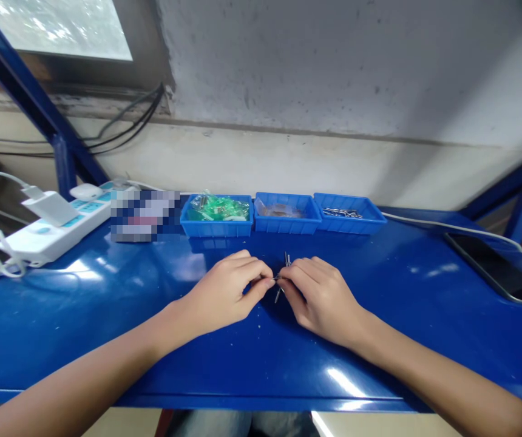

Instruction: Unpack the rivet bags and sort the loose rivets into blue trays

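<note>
Over the middle of the blue table (224, 370), my left hand (229, 288) and my right hand (318, 291) meet with their fingertips almost touching. Both are closed in a pinch around a small, thin metal piece (278, 295), which sticks out below the right fingertips. A slim silvery rod end (287, 258) shows above the right fingers; whether it belongs to the same piece I cannot tell. Fingers hide most of the metal. Beyond the hands, a blue bin (352, 226) holds several similar silvery metal pieces (340, 213).
Left of that bin stand a blue bin (288, 226) with clear plastic and a blue bin (218, 229) of green bagged parts. A white power strip (47, 240) with cables and a blurred-out item (142, 216) lie left. A dark phone (498, 267) lies right.
</note>
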A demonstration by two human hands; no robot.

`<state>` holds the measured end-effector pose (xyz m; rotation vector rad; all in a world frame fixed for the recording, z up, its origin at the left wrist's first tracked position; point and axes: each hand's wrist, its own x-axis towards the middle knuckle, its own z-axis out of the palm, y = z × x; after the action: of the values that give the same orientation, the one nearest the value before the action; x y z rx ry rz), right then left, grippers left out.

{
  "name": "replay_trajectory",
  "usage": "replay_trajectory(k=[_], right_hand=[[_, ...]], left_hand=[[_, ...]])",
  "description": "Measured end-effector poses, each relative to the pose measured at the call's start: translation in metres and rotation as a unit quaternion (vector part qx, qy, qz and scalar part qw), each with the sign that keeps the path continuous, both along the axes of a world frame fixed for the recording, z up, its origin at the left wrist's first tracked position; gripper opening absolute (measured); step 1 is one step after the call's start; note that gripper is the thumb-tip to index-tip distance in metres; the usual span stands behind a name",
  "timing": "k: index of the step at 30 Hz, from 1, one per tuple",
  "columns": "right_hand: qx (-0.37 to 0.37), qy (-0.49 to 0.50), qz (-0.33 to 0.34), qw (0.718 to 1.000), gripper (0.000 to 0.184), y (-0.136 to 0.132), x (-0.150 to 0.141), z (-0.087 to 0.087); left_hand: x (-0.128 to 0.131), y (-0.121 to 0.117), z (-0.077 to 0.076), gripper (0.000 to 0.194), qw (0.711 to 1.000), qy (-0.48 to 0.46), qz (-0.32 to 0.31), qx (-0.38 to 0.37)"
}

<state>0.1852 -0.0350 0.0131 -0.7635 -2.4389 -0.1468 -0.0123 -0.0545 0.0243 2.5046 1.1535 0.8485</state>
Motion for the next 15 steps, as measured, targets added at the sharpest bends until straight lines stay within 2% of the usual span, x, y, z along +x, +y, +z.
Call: replay_trajectory(k=[9,13,15], right_hand=[[-0.079,0.001,0.048,0.996,0.017,0.0038,0.0039,0.0004],[-0.111,-0.017,0.09,0.99,0.027,0.0051,0.0044,-0.0005],[-0.124,0.0,0.087,0.989,0.03,0.0062,0.0057,-0.001]], left_hand=[[0.0011,-0.0002,-0.0021,0.012,0.999,0.004,0.036,0.037],[0.0025,-0.0007,-0.0029,0.014,0.998,0.022,0.052,0.03],[0.0019,-0.0005,-0.0019,0.015,0.998,0.014,0.055,0.029]])
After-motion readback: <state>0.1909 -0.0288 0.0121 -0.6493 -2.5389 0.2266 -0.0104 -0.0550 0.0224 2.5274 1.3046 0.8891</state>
